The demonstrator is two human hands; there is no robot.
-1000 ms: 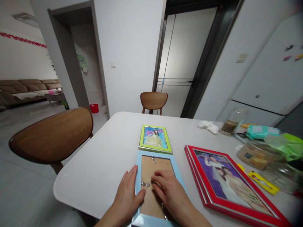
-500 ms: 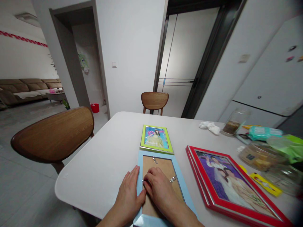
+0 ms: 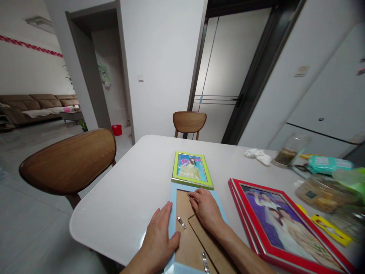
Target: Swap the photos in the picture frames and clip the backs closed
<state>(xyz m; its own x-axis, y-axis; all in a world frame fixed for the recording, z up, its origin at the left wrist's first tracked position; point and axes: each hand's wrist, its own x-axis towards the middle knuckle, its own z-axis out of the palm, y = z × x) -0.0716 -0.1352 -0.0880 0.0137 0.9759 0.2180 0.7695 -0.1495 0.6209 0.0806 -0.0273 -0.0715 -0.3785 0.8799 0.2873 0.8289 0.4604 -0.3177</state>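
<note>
A light blue picture frame (image 3: 172, 219) lies face down on the table, its brown backing board (image 3: 182, 203) and hinged stand flap (image 3: 211, 245) showing. My left hand (image 3: 161, 238) rests open along the frame's left border, thumb over the board. At the top of the board, the fingers of my right hand (image 3: 205, 209) close on a small metal clip (image 3: 188, 195), mostly covered by them. Another metal clip (image 3: 181, 222) sits at the left side and a third (image 3: 205, 262) near the bottom. Touching the blue frame's far end is a green picture frame (image 3: 192, 167), face up.
Red picture frames (image 3: 285, 224) lie stacked at the right. Beyond them are a glass jar (image 3: 288, 154), crumpled tissue (image 3: 258, 156), a teal packet (image 3: 329, 164), a clear food container (image 3: 322, 194) and a yellow strip (image 3: 332, 230). A wooden chair (image 3: 71, 161) stands left.
My right hand has moved from the left-side clip up to the top clip. The left clip is now uncovered and lies slanted. My left hand stays on the frame's left border.
</note>
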